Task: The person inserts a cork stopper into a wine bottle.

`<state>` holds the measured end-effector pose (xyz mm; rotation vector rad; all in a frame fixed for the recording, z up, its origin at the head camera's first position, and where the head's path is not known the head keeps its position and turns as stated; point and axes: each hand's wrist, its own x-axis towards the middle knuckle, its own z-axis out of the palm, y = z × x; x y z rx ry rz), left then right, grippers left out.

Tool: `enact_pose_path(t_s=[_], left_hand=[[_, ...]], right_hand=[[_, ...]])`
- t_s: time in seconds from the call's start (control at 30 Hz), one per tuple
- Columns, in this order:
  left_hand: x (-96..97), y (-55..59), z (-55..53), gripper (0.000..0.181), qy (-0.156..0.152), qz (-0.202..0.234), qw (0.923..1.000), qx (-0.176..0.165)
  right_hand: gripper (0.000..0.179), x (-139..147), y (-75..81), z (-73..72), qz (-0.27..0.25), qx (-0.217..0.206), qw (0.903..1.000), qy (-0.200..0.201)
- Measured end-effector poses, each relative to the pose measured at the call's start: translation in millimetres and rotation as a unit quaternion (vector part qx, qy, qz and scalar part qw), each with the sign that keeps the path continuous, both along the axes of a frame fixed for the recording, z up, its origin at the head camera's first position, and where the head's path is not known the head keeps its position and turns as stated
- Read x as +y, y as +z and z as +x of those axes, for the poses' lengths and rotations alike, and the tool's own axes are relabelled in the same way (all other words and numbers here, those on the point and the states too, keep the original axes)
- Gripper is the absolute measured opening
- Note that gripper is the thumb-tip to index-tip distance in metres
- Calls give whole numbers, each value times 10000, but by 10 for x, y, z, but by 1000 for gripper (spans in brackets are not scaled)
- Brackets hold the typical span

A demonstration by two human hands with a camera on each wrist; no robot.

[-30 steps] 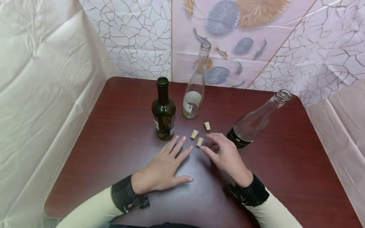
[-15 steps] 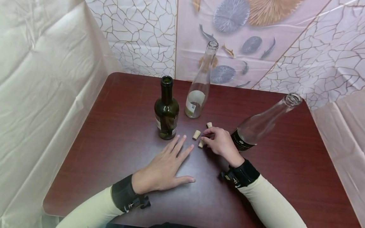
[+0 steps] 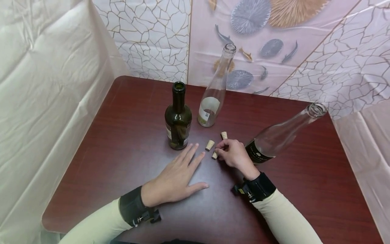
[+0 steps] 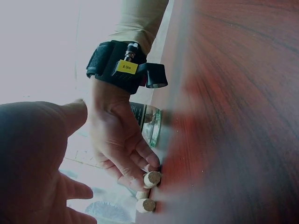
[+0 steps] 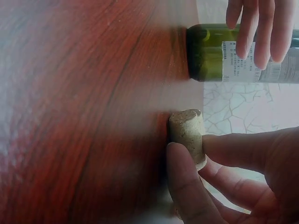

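One reddish-brown table, crack-patterned hangings behind, right grip pinching a cork, left grip spread.

No word or number can be read with certainty. On the clear bottle at the right, the black label carries pale lettering, too small for reading. The white label of the rear bottle shows a small square code. The green bottle has a paper label with blurred lines. A yellow tag on the right wristband bears a short dark marking (I cannot decipher it).
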<state>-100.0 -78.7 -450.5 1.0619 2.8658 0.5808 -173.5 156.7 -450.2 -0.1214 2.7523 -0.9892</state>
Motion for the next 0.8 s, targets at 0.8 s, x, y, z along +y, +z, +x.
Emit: enact_pose_path(t_s=[0.8], left_hand=[[417,195,-334,40,847,4488,8366,-3025]], right_hand=[[14,-151,588,556,-1810,2025,9616,-405]])
